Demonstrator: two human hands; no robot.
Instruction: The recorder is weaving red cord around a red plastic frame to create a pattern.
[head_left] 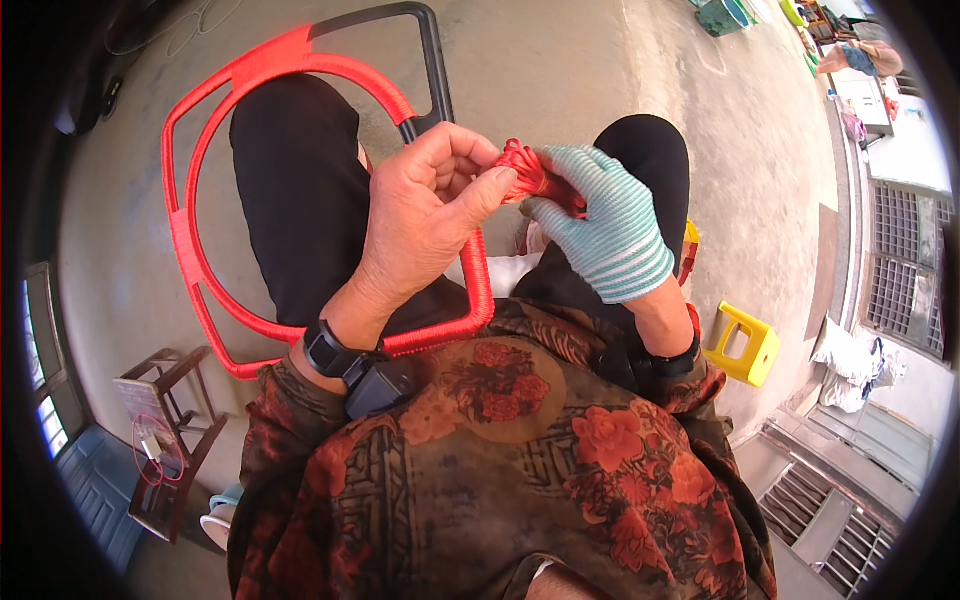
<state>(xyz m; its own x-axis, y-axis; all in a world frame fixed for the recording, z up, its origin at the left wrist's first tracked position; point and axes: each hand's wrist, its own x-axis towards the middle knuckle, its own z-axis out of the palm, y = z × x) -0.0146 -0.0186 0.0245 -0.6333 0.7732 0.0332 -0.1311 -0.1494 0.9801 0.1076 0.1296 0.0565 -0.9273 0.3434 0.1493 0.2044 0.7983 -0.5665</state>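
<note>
Cord (525,172), red and bunched into a small tangle, sits between our two hands, just above our lap. Our left hand (425,215) is bare, its fingers curled in and its thumb and fingertips pinched shut on the left side of the cord. Our right hand (605,225) wears a pale green striped glove; its fingers are closed on the right side of the same bunch, so both hands touch the cord and nearly touch each other. Below and to the left of the left hand lies a frame (200,200), a rounded hoop shape resting across our left thigh; most of it is wrapped tight in red cord, while the far corner beyond the left hand shows bare black tube. The wrapped lower edge of the frame runs under the left wrist, where we wear a black band (330,352). Right of the right wrist, on the concrete floor, stands a small yellow stool (745,345). Well to the left of the left forearm is a dark wooden stool (165,440) with a loop of red cord lying on it.
</note>
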